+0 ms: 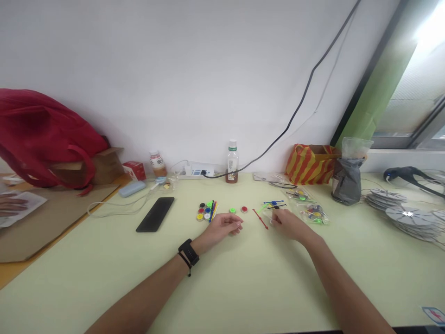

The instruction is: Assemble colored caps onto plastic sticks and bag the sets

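My left hand [225, 224] rests on the table with its fingers loosely curled; I see nothing in them. Just beyond it lie a green round disc [232, 210] and a red round disc [244, 209]. To its left is a cluster of coloured discs [200, 216] beside a bundle of coloured arrow pointers [213, 209]. My right hand [287, 223] is closed in a pinch at a black arrow pointer [281, 206]. A blue arrow pointer [274, 202] lies just beyond, and a red arrow pointer [260, 219] to the left. Its fingertips are partly hidden.
Clear bags of small parts [314, 214] lie right of my right hand. A phone [155, 215] is at left. Along the wall stand a bottle [232, 162], a power strip [198, 171] and a striped bag [308, 164]. Grey disc stacks [412, 221] sit far right. Another person's hand [12, 205] shows far left.
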The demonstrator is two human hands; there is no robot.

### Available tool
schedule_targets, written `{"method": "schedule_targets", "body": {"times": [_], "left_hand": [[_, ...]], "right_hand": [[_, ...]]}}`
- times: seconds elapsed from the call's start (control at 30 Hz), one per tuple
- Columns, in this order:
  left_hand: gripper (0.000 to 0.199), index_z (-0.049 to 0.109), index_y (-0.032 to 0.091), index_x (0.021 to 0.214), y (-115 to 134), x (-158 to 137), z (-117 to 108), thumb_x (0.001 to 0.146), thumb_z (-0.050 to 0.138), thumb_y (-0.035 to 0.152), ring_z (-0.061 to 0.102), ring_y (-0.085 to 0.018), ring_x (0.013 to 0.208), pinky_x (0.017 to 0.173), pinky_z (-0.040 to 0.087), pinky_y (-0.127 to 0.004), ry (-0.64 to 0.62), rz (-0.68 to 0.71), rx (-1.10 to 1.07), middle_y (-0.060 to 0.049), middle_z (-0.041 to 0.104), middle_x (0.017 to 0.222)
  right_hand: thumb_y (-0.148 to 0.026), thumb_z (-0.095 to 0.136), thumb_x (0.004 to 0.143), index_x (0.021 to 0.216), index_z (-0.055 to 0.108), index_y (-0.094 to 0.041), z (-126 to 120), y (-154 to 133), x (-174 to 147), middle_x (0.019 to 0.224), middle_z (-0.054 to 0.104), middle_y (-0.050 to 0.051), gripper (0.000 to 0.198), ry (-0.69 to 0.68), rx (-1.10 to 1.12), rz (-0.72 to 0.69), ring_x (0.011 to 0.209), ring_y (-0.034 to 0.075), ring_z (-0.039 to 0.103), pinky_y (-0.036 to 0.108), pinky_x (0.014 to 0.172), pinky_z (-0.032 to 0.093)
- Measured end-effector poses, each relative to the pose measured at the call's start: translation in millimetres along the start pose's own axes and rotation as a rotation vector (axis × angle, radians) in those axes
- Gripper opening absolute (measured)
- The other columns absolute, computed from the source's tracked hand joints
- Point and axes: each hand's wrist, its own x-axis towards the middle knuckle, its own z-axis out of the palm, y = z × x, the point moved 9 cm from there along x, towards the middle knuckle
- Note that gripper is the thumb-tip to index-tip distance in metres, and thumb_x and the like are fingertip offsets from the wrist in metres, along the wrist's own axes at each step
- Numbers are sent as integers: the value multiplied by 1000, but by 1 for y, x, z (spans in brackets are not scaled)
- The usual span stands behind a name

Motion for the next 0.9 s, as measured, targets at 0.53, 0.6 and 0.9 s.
{"method": "schedule_targets", "body": {"times": [0.53, 0.6, 0.9], "left_hand": [[37, 76, 13, 96, -2, 0, 1, 81, 82, 46, 67, -15, 75, 71, 53, -28, 1, 0, -5, -8, 73, 83], [38, 76, 13, 95, -1, 0, 1, 80, 82, 47, 67, -15, 74, 71, 53, -27, 6, 1, -4, -7, 73, 82], [40, 75, 13, 93, 2, -1, -1, 79, 82, 49, 66, -15, 71, 68, 52, -27, 50, 28, 12, -6, 71, 78]], "right_hand": [[-22, 56, 94, 99, 70, -22, 12, -29, 3, 96, 71, 8, 15, 19, -54, -147, 100, 25, 63, 33, 78, 43], [-18, 53, 95, 92, 70, -21, 23, -36, 5, 93, 70, 9, 18, -3, -92, -162, 101, 26, 61, 34, 78, 42], [-16, 48, 95, 90, 57, -22, 29, -45, 1, 84, 67, 3, 12, 22, 142, -193, 79, 20, 60, 30, 69, 42]]}}
